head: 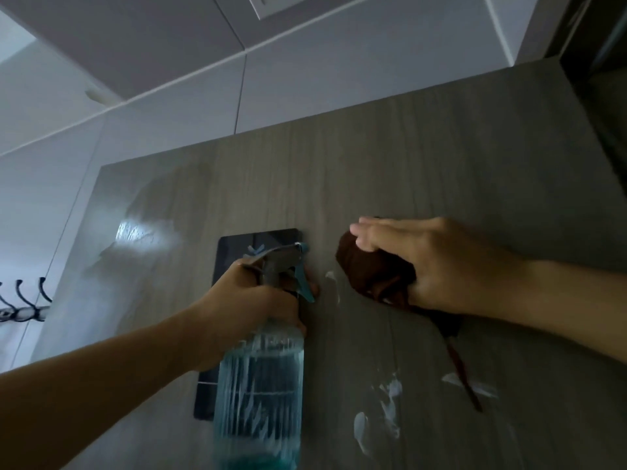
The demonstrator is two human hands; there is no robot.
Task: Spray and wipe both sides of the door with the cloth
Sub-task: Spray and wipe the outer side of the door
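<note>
Head view: a clear ribbed spray bottle [259,395] of blue liquid is gripped at its neck by the left hand [244,300], fingers curled around it. A crumpled brown cloth [369,269] is pressed against the wood-grain door [441,157] by the right hand [441,262], fingers straight and together. White foam streaks [390,398] are seen below.

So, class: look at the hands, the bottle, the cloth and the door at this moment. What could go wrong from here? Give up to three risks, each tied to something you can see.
1. The left hand grips the clear blue-tinted spray bottle right in front of the dark glossy panel; spray may hit it.
2. White foam streaks on the grey wood-grain door sit below the dark brown cloth; they may run or dry unwiped.
3. The right hand presses the cloth with flat fingers; its loose tail could slip free.
</note>
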